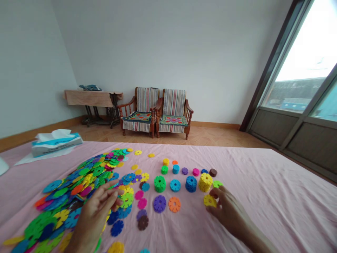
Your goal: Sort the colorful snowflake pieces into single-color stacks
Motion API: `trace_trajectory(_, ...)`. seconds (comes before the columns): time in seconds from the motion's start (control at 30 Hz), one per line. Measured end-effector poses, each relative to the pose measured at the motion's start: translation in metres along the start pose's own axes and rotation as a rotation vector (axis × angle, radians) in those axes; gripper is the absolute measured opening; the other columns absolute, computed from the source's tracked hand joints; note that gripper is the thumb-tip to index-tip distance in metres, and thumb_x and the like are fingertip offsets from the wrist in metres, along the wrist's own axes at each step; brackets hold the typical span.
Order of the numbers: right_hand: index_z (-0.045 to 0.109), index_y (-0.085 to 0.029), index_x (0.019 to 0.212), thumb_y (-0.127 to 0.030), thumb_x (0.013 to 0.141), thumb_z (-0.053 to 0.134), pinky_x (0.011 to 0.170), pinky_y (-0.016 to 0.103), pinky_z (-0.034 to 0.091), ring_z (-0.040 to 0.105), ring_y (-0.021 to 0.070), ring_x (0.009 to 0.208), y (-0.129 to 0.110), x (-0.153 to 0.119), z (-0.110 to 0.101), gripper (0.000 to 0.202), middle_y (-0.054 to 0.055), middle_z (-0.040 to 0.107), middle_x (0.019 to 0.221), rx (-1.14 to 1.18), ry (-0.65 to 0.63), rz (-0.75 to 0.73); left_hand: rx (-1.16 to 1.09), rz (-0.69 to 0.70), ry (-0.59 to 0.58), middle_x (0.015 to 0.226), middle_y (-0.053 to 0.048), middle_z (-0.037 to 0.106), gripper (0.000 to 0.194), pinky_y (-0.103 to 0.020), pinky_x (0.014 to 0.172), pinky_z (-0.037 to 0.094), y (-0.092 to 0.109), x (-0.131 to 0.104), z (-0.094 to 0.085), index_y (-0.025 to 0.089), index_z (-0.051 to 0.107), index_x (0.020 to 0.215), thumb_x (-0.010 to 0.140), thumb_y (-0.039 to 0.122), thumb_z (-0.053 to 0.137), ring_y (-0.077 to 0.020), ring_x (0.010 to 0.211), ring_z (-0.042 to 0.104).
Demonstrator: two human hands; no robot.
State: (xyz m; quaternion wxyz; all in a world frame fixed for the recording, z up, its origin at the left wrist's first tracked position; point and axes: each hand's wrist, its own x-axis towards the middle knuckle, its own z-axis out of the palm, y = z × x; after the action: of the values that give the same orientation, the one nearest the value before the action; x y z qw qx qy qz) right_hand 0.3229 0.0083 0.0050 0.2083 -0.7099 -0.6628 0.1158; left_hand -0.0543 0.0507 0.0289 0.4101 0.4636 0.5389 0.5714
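Note:
Between the thumb and fingers of my right hand (pixel 221 203) is a yellow notched interlocking disc (pixel 210 200), low over the cloth. Just beyond it stand a tall stack of yellow discs (pixel 205 182) and a light green disc (pixel 217 183) beside my knuckles. My left hand (pixel 101 202) hovers over the edge of the mixed pile of discs (pixel 86 175), fingers loosely bent and apart, with nothing visible in them. Close to its fingertips lies a yellow-green disc (pixel 126 200). Sorted by colour, a blue stack (pixel 191 183), green stack (pixel 159 183), purple disc (pixel 159 203) and orange disc (pixel 174 204) stand mid-table.
Smaller stacks, such as a brown one (pixel 213 172) and a pink one (pixel 196 172), form a row farther back. A tissue box (pixel 56 144) is at the far left on the pink cloth (pixel 263 182). Two wooden chairs (pixel 172 119) stand beyond the table.

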Motion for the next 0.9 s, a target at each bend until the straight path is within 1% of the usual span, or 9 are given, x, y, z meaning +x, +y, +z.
trace_trajectory(0.1, 0.057, -0.021, 0.086, -0.022, 0.072, 0.056, 0.070, 0.031, 0.044, 0.059, 0.0208, 0.079, 0.004, 0.000, 0.001, 0.014, 0.005, 0.058, 0.089, 0.011, -0.028, 0.012, 0.011, -0.009, 0.001, 0.069, 0.004, 0.065, 0.060, -0.020, 0.053, 0.050, 0.002, 0.000, 0.000, 0.019, 0.057, 0.111, 0.063, 0.049, 0.077, -0.0132, 0.059, 0.060)
trace_trajectory(0.23, 0.054, -0.019, 0.100, -0.020, 0.071, 0.055, 0.075, 0.033, 0.045, 0.059, 0.0213, 0.082, 0.012, -0.002, 0.008, 0.029, 0.007, 0.059, 0.095, 0.056, 0.019, -0.027, 0.016, -0.026, 0.030, 0.072, 0.003, 0.066, 0.062, -0.021, 0.053, 0.050, 0.006, -0.001, 0.000, 0.019, 0.057, 0.108, 0.059, 0.050, 0.078, -0.0141, 0.060, 0.060)
trace_trajectory(0.3, 0.053, -0.018, 0.103, -0.019, 0.070, 0.053, 0.076, 0.033, 0.046, 0.059, 0.0210, 0.083, 0.014, -0.003, 0.011, 0.033, 0.008, 0.060, 0.097, 0.073, 0.046, -0.052, 0.019, -0.036, 0.030, 0.074, 0.002, 0.067, 0.062, -0.021, 0.054, 0.051, 0.007, -0.001, 0.000, 0.019, 0.056, 0.108, 0.058, 0.050, 0.078, -0.0147, 0.060, 0.060)
trace_trajectory(0.53, 0.053, -0.018, 0.098, -0.022, 0.070, 0.049, 0.072, 0.033, 0.047, 0.059, 0.0215, 0.079, 0.011, -0.003, 0.017, 0.028, 0.008, 0.061, 0.093, 0.078, 0.121, -0.088, 0.068, -0.014, 0.027, 0.070, 0.002, 0.065, 0.057, -0.022, 0.055, 0.051, 0.007, 0.000, -0.001, 0.020, 0.058, 0.106, 0.061, 0.050, 0.075, -0.0155, 0.061, 0.061)
trace_trajectory(0.67, 0.054, -0.017, 0.099, -0.022, 0.071, 0.050, 0.071, 0.034, 0.047, 0.060, 0.0219, 0.078, 0.013, -0.005, 0.012, 0.029, 0.010, 0.062, 0.094, 0.057, 0.140, -0.100, 0.092, 0.010, 0.030, 0.069, 0.003, 0.065, 0.056, -0.022, 0.056, 0.051, 0.004, 0.003, -0.004, 0.020, 0.057, 0.109, 0.065, 0.051, 0.073, -0.0158, 0.063, 0.061)
trace_trajectory(0.73, 0.054, -0.017, 0.100, -0.023, 0.073, 0.050, 0.071, 0.034, 0.046, 0.060, 0.0216, 0.077, 0.009, -0.007, 0.006, 0.027, 0.010, 0.063, 0.096, 0.042, 0.166, -0.120, 0.096, 0.033, 0.043, 0.072, 0.002, 0.066, 0.056, -0.023, 0.057, 0.052, 0.004, 0.006, -0.007, 0.020, 0.056, 0.110, 0.066, 0.050, 0.072, -0.0160, 0.064, 0.061)
trace_trajectory(0.8, 0.055, -0.019, 0.092, -0.025, 0.079, 0.049, 0.066, 0.031, 0.045, 0.059, 0.0194, 0.071, -0.001, -0.010, -0.001, 0.016, 0.008, 0.063, 0.089, 0.032, 0.168, -0.140, 0.134, 0.069, 0.034, 0.074, 0.001, 0.067, 0.053, -0.024, 0.057, 0.052, 0.004, 0.010, -0.013, 0.019, 0.056, 0.110, 0.069, 0.050, 0.069, -0.0164, 0.063, 0.062)
trace_trajectory(0.83, 0.054, -0.020, 0.086, -0.026, 0.082, 0.048, 0.062, 0.029, 0.044, 0.058, 0.0179, 0.066, -0.009, -0.011, -0.003, 0.009, 0.005, 0.063, 0.081, 0.032, 0.148, -0.148, 0.181, 0.087, 0.010, 0.074, 0.001, 0.068, 0.049, -0.024, 0.057, 0.052, 0.004, 0.013, -0.016, 0.019, 0.057, 0.108, 0.071, 0.050, 0.067, -0.0170, 0.064, 0.063)
trace_trajectory(0.9, 0.051, -0.022, 0.073, -0.026, 0.085, 0.047, 0.056, 0.026, 0.040, 0.055, 0.0154, 0.059, -0.026, -0.014, -0.004, 0.013, 0.001, 0.059, 0.068, 0.041, 0.078, -0.177, 0.343, 0.140, -0.079, 0.076, -0.001, 0.069, 0.038, -0.026, 0.059, 0.052, 0.003, 0.019, -0.022, 0.019, 0.061, 0.100, 0.076, 0.048, 0.062, -0.0188, 0.067, 0.065)
